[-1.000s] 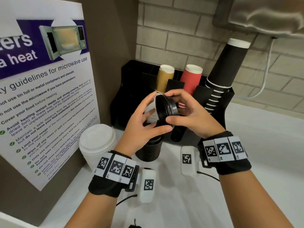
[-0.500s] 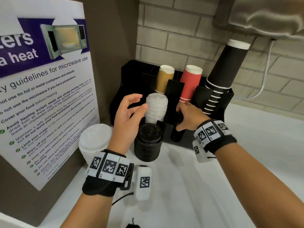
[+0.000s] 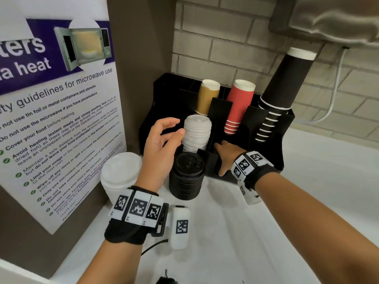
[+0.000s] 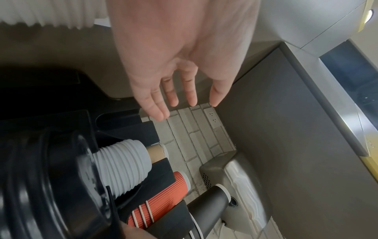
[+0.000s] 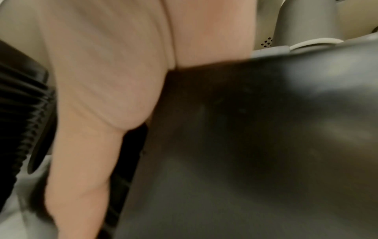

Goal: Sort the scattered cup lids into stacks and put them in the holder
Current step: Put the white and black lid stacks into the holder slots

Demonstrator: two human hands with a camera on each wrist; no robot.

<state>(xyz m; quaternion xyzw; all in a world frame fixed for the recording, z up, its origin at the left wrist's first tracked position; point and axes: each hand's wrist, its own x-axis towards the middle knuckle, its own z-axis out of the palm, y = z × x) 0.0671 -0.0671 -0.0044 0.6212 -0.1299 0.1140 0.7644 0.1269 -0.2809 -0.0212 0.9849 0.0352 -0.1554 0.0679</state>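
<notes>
A black holder [image 3: 264, 158] stands against the brick wall. A stack of white lids [image 3: 196, 132] leans in its front left slot, also seen as white lids [image 4: 122, 166] from the left wrist. On the counter before it stands a stack of black lids [image 3: 185, 177], and a wider white lid stack [image 3: 120, 173] to the left. My left hand [image 3: 170, 130] hovers beside the white lids in the slot, fingers [image 4: 174, 97] spread and holding nothing. My right hand [image 3: 223, 156] reaches down into the holder's front middle slot; its fingers are hidden there, and only the palm [image 5: 106, 80] shows.
Brown cups [image 3: 207, 97], red cups [image 3: 239, 105] and tall black cups [image 3: 281, 85] fill the holder's back slots. A microwave poster [image 3: 57, 119] on a panel closes off the left. A metal dispenser [image 3: 332, 19] hangs above right. White counter [image 3: 266, 222] stretches to the right.
A second ago both hands held a small stack of black lids in the air. My right hand carried it down into the holder's middle slot; my left hand let go and opened.
</notes>
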